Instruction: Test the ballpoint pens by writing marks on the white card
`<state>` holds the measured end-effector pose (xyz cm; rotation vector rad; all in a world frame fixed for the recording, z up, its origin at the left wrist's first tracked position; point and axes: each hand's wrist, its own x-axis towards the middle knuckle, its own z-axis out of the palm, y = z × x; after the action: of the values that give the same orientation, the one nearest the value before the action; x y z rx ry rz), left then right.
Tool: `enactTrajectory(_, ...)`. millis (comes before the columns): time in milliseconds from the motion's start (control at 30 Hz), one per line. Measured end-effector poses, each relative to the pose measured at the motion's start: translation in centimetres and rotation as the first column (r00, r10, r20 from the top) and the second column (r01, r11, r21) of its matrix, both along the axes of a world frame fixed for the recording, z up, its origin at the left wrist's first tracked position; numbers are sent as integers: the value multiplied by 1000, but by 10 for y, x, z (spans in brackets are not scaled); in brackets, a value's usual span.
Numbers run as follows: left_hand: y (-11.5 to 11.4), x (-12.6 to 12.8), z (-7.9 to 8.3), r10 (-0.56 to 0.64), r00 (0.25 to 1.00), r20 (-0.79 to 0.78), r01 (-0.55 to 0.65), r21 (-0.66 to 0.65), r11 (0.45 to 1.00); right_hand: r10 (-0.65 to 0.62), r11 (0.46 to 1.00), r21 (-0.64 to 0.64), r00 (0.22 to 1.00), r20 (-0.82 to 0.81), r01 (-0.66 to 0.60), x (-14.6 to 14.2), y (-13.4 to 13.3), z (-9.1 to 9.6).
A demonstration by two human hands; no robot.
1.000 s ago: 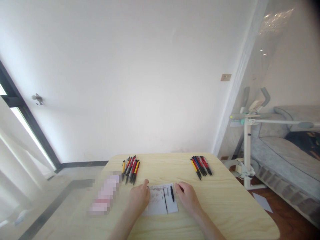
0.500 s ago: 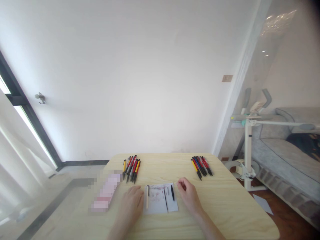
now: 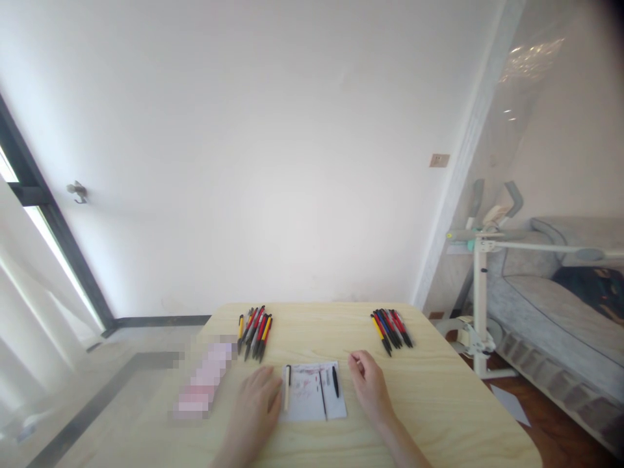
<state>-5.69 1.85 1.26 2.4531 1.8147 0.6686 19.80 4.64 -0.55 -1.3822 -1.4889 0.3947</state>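
Observation:
My left hand (image 3: 258, 400) lies flat on the light wooden table (image 3: 439, 403), fingers stretched, just left of a white paper sheet (image 3: 312, 402) with red scribbles. A pale pen barrel with a black tip (image 3: 287, 393) lies at the sheet's left edge by my fingertips. A thin refill (image 3: 322, 396) and a black pen part (image 3: 335, 381) rest on the sheet. My right hand (image 3: 369, 387) hovers right of the sheet, fingers curled in a pinch on a thin pale stick-like piece I cannot name.
A bunch of red, yellow and grey pens (image 3: 256, 327) lies at the table's far left, another bunch (image 3: 391, 327) at the far right. A blurred pink object (image 3: 205, 380) sits left of my hand. A white stand (image 3: 480, 305) and grey sofa (image 3: 560, 305) stand to the right.
My left hand drew back from the sheet and left the pale pen barrel at its edge. My right hand lifted away to the right with a thin piece pinched.

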Motion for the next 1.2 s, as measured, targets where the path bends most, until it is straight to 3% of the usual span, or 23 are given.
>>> enactTrajectory(100, 1, -1, -3, -9, 1000, 0, 9, 10, 1000, -22, 1000, -13, 1000, 21, 23, 2, 1, -3)
enactTrajectory(200, 1, -2, -6, 5, 1000, -4, -5, 15, 1000, -41, 999, 1, 981, 191, 41, 9, 2, -5)
enactTrajectory(333, 1, -4, -9, 35, 999, -5, -35, 29, 999, -95, 994, -1, 880, 465, 107, 18, 4, -8)
enactTrajectory(467, 1, -4, -11, 38, 999, 9, -38, 32, 999, -95, 989, -35, 798, 595, 144, 20, 4, -13)
enactTrajectory(900, 2, -5, -8, -1, 999, -35, 2, 24, 1000, -72, 987, -49, 704, 707, 151, 17, 2, -13)
enactTrajectory(1200, 14, -4, 20, -98, 995, -7, 99, 23, 995, -75, 986, -57, 718, 693, 158, 16, 2, -11)
